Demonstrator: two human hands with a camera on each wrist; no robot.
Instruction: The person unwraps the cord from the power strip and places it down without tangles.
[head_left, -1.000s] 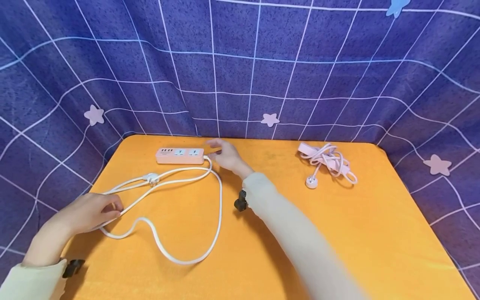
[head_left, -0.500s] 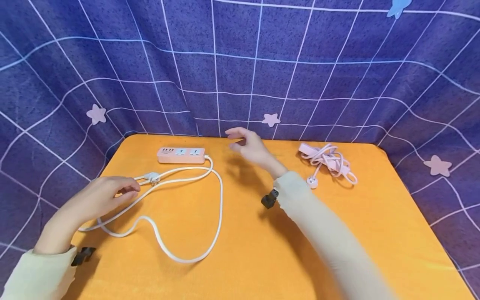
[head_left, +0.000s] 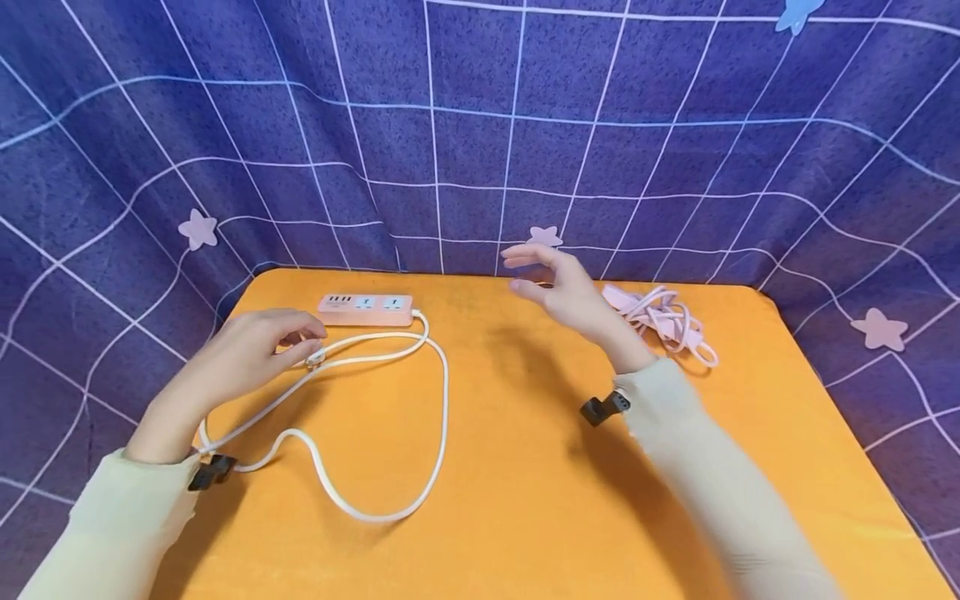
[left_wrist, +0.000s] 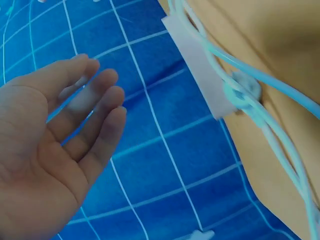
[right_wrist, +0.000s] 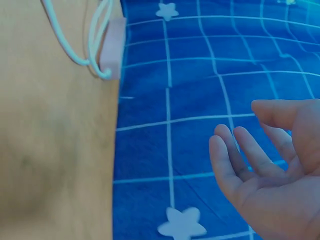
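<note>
The left sleeve (head_left: 105, 529) is long, plain and pale cream, faintly greenish; the right sleeve (head_left: 720, 471) matches, finely creased along the forearm. Small, blocky black devices, one left (head_left: 212, 472), one right (head_left: 605, 407), sit beside slightly uneven cuffs.

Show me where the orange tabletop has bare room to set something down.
Free: the orange tabletop right of the right sleeve, in front of the coiled pink bundle; also between that sleeve and the white cord.

Crowded: back left, where the pink power strip, the cord and a plug sit close together, the left hand hiding some cord.
</note>
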